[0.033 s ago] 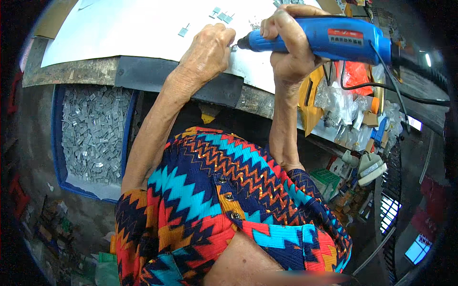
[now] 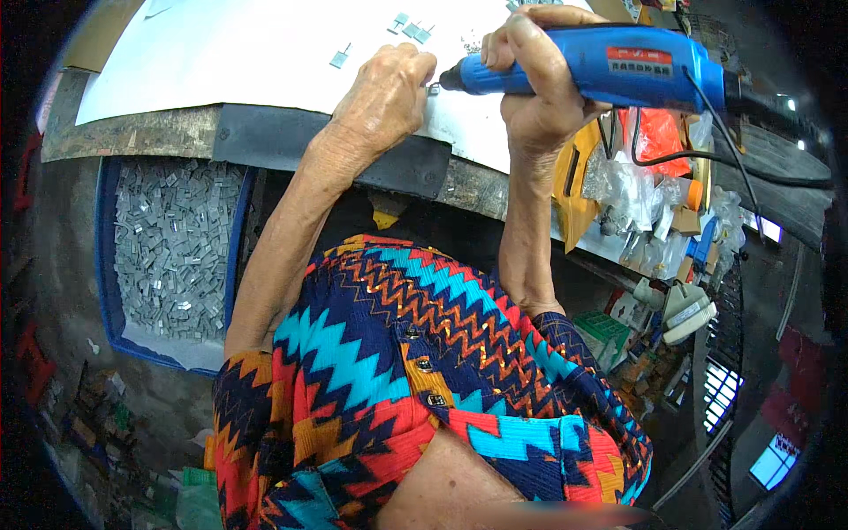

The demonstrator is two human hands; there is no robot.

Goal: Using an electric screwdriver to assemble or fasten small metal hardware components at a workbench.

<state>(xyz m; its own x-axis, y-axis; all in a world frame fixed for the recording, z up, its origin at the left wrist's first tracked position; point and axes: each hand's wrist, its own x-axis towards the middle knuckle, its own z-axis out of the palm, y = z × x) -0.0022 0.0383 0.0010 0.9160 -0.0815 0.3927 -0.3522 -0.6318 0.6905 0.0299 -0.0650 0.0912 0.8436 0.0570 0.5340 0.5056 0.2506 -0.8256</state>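
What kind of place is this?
Probably a small workshop: the right hand grips a blue power tool over a white bench sheet, and a blue bin holds small metal parts.

My left hand [image 2: 384,102] and the nose of the blue power tool [image 2: 609,66] meet over a small metal piece [image 2: 433,88] at the near edge of the white sheet [image 2: 221,53], so there is no gap between them to slip through. Beyond my knuckles the sheet lies open, broken only by a few loose metal clips [image 2: 411,28]. My right hand [image 2: 539,88] fills the tool's grip, and its black cord [image 2: 698,155] hangs across the cluttered shelf [image 2: 658,221] to my right. Down left, the blue bin [image 2: 110,256] is open from above.
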